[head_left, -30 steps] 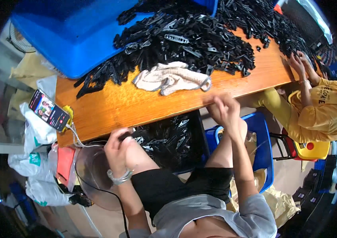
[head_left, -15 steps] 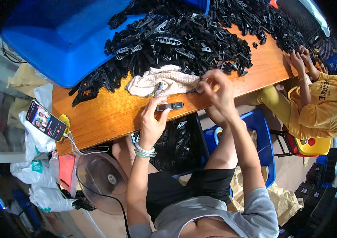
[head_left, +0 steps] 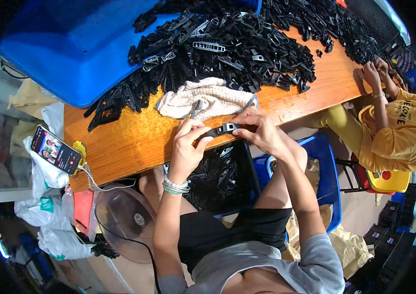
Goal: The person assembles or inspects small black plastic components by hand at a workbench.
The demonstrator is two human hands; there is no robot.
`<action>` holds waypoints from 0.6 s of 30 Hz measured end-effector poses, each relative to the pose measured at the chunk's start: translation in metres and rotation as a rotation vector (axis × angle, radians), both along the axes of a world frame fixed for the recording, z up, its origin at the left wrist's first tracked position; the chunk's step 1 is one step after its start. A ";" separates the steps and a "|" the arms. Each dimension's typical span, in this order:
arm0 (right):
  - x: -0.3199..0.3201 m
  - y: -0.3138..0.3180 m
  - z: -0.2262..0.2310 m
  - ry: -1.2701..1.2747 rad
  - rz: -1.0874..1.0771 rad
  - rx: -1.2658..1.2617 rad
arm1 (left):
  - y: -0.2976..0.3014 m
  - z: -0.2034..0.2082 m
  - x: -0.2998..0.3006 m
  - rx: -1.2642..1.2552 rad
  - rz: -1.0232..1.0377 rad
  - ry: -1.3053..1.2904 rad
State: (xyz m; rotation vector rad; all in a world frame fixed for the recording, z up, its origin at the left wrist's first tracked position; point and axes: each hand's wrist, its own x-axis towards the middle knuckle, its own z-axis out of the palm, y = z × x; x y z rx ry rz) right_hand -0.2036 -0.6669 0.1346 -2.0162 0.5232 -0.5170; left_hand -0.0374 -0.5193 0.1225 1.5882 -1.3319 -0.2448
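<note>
A small, narrow black plastic piece with a square window in it is held level between my hands, just over the front edge of the wooden table. The fingers and thumb of my left hand pinch its left end. My right hand pinches the right end; whether a second part sits in those fingertips is hidden. Right behind the piece lies a crumpled cream cloth. Beyond the cloth spreads a large heap of loose black plastic parts.
A big blue tub lies at the far left. Below the table edge, a black crate holds similar parts, beside a blue bin. A lit phone leans at the left. To the right, a co-worker in yellow handles parts.
My right hand has come down and left from beside the cloth and now grips the piece's right end. My left hand keeps its hold, nearly still.
</note>
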 end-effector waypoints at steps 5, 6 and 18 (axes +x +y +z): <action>0.011 0.003 0.002 -0.039 0.079 -0.172 | -0.004 0.002 -0.003 -0.001 -0.054 -0.013; 0.013 0.006 0.001 -0.048 0.092 -0.196 | -0.004 0.002 -0.003 0.004 -0.056 -0.018; -0.028 0.032 0.012 -0.028 0.106 -0.059 | -0.014 0.016 0.011 0.046 -0.040 0.136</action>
